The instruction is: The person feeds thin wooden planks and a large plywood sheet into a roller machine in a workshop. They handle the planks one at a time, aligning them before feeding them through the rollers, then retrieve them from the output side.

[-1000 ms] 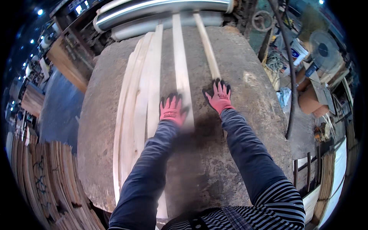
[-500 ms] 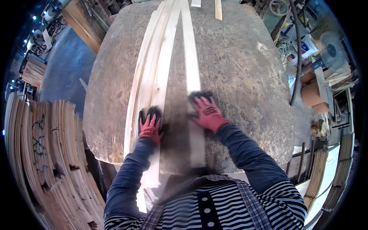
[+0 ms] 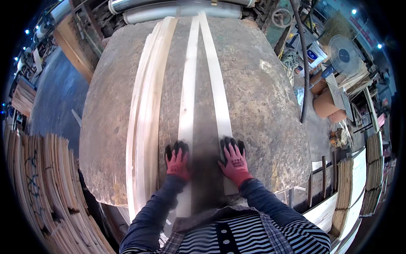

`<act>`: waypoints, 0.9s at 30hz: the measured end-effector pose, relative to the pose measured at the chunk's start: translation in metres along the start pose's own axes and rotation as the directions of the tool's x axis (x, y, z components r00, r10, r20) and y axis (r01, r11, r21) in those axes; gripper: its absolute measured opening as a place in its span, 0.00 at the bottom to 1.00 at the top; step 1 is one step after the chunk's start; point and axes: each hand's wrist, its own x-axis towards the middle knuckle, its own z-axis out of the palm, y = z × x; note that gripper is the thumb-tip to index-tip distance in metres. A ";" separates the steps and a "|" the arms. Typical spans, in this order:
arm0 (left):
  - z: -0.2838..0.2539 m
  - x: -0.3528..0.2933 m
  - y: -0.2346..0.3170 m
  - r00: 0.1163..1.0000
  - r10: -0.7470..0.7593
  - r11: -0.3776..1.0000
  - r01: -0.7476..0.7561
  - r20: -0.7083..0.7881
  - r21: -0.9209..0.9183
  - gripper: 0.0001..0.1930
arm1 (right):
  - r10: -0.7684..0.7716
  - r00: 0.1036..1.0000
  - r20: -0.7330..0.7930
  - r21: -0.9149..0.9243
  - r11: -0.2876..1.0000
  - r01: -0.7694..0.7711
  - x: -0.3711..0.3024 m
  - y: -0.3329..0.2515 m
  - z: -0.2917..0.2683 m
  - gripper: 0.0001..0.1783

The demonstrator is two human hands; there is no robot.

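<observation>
Both my hands wear pink-red gloves with black fingertips. My left hand (image 3: 176,161) lies flat, fingers stretched out, on the near part of a long pale wood strip (image 3: 189,80). Under my right hand (image 3: 234,161), also flat with its fingers a little apart, is a second wood strip (image 3: 217,84). The two strips nearly meet at their far ends and spread apart toward me. Left of them rests a bundle of several similar strips (image 3: 146,106), touched by neither hand. My gloves hide parts of both strips.
All strips lie on a worn brown-grey tabletop (image 3: 262,97). Beyond its far edge are metal rollers (image 3: 182,12). Stacked thin wood sheets (image 3: 46,186) stand at left. A dark hose (image 3: 305,63) hangs at right, near a fan (image 3: 342,55) and a white bucket (image 3: 315,54).
One strip has come away from the left bundle and now lies apart under my left hand. Both hands are lower in the picture, and the view has shifted to show the rollers.
</observation>
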 end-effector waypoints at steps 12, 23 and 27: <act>-0.012 0.282 -0.039 0.977 -0.086 0.983 0.115 -0.196 0.143 0.36 | 0.019 0.964 -0.266 0.048 0.999 -0.006 0.234 0.064 -0.028 0.36; -0.054 0.014 -0.098 0.919 -0.280 0.884 0.359 -0.278 0.298 0.38 | -0.596 0.739 -0.315 0.152 0.737 0.659 0.163 -0.114 -0.060 0.38; -0.050 -0.005 -0.054 0.885 -0.364 0.931 0.352 0.288 0.094 0.45 | -0.488 0.854 -0.180 0.206 0.831 0.517 0.130 -0.180 0.018 0.36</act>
